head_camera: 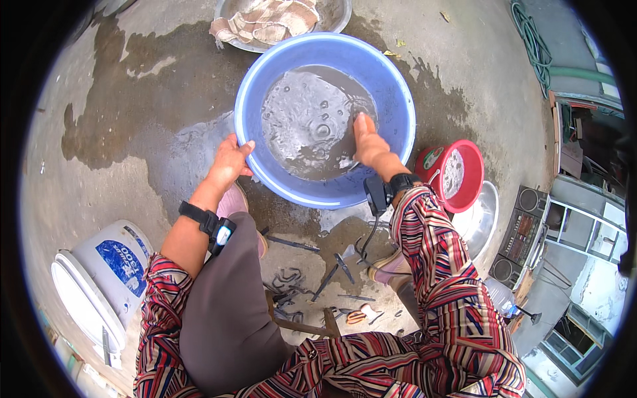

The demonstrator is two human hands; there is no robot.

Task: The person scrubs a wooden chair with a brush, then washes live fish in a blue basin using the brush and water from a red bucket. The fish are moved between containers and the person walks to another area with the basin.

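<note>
A large blue plastic basin (393, 94) stands on the wet concrete before me, with murky grey water (303, 119) in it. Bubbles and ripples mark the water's surface. My left hand (232, 155) grips the basin's near-left rim, thumb over the edge. Inside the basin, at the right, my right hand (369, 141) reaches down at the water. Its fingers are partly hidden, so I cannot tell whether it holds anything. Both wrists wear black straps with small devices.
Beyond the basin lies a metal bowl (334, 15) holding a checked cloth (271, 22). To the right are a red bucket (475, 174) of sudsy water, a metal basin (481, 224) and a radio cassette player (520, 236). A white pail (107, 268) stands left; dark strips (288, 288) and scissors (356, 317) lie below.
</note>
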